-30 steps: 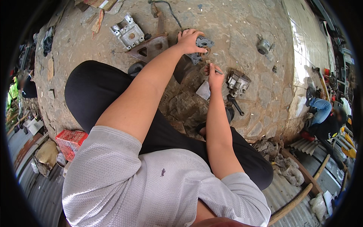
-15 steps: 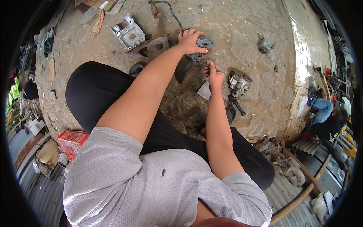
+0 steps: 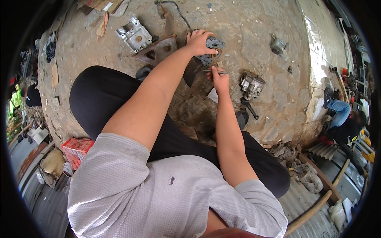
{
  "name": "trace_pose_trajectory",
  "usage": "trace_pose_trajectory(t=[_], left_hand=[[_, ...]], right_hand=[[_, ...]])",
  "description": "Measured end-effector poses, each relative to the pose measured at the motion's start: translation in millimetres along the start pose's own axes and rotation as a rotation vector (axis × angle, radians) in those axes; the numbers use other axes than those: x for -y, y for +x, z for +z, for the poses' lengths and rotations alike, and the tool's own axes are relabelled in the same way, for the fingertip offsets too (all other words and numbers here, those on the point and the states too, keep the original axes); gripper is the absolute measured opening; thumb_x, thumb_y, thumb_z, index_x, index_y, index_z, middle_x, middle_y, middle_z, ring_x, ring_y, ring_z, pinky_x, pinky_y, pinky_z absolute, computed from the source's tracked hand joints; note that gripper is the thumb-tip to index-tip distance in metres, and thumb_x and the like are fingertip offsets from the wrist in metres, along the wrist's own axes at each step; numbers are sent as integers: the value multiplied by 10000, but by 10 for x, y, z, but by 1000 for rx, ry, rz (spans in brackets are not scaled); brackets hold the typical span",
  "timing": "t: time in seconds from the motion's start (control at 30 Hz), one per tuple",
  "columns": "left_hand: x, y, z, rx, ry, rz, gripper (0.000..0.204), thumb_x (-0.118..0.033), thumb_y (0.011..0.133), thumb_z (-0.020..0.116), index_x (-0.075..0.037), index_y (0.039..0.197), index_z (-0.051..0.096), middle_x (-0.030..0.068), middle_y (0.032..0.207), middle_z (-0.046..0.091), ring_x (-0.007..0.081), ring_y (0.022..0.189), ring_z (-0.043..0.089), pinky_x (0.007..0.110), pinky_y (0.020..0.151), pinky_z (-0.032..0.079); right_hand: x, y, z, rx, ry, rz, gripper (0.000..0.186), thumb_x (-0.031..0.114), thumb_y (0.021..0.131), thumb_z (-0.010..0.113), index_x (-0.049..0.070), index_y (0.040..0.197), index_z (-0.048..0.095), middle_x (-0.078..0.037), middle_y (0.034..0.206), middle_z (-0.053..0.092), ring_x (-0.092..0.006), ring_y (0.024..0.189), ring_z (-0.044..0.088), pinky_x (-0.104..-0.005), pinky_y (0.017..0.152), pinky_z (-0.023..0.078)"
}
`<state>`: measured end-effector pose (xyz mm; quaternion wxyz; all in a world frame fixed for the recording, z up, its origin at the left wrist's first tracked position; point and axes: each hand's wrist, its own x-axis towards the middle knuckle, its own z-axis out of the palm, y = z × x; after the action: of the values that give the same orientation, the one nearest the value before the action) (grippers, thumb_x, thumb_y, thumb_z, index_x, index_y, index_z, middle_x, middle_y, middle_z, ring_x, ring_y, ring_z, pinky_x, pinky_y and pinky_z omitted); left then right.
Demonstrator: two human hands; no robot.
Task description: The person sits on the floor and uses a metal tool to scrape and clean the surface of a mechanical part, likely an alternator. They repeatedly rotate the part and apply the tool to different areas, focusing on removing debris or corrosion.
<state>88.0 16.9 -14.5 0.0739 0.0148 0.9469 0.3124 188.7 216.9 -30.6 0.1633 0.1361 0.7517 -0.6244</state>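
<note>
My left hand (image 3: pixel 199 43) is closed over a grey finned metal engine part (image 3: pixel 215 42) on the stone floor, thumb on its near side. A brownish ring shows by the thumb; the hand hides much of the part. Pinched in my right hand (image 3: pixel 219 80) is a thin metal rod-like tool (image 3: pixel 223 72), lying almost level just on my side of the part. Its tip points left, apart from the ring, and I cannot make out its shape. A pale flat piece (image 3: pixel 213 95) lies beneath my right hand.
To the left are a silver metal casting (image 3: pixel 137 36) and a rusty triangular bracket (image 3: pixel 160 50). At right lie an engine cylinder piece (image 3: pixel 253 84), a dark lever (image 3: pixel 250 110) and a round metal part (image 3: pixel 278 46). A red crate (image 3: pixel 76 150) stands behind left; another person (image 3: pixel 344 125) is at far right.
My right hand has drawn left and slightly toward me, taking the thin tool's tip away from the ring. My left hand stays on the finned part.
</note>
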Motion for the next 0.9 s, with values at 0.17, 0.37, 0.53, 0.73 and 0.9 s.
trace_pose_trajectory(t=[0.17,0.37,0.53,0.73,0.9], left_hand=[[-7,22,18,-27,-6,32,922,-662,686,862,-253,1455,558,85,1548,457,377,1486,327,569,1228,203],[10,40,-18,19,-39,22,926,-630,678,877,-239,1455,560,83,1551,452,355,1505,293,601,1236,165],[-25,33,1,-19,13,71,928,-617,708,877,-172,1455,553,140,1505,476,370,1453,371,529,1208,271],[1,73,-13,-22,0,108,920,-555,712,903,-123,1444,550,172,1479,486,383,1424,400,506,1175,338],[8,54,3,-42,-71,120,903,-550,693,908,-140,1423,570,156,1451,516,366,1419,410,511,1184,313]], right_hand=[[81,51,-106,-86,273,-16,327,272,1050,647,-39,1000,733,-104,792,751,-139,661,683,-300,585,506],[80,98,-158,-116,270,28,325,284,1042,666,-33,1011,731,-106,802,754,-136,647,677,-286,569,496],[7,107,-150,-142,200,-7,351,310,1028,676,-30,974,742,-95,787,753,-140,646,688,-288,594,520],[-65,79,-80,-271,121,-26,339,314,1019,677,-14,964,740,-92,783,757,-138,646,690,-295,600,525],[-36,111,-171,-67,452,60,311,297,1024,671,-6,988,733,-90,782,756,-132,628,672,-296,576,503]])
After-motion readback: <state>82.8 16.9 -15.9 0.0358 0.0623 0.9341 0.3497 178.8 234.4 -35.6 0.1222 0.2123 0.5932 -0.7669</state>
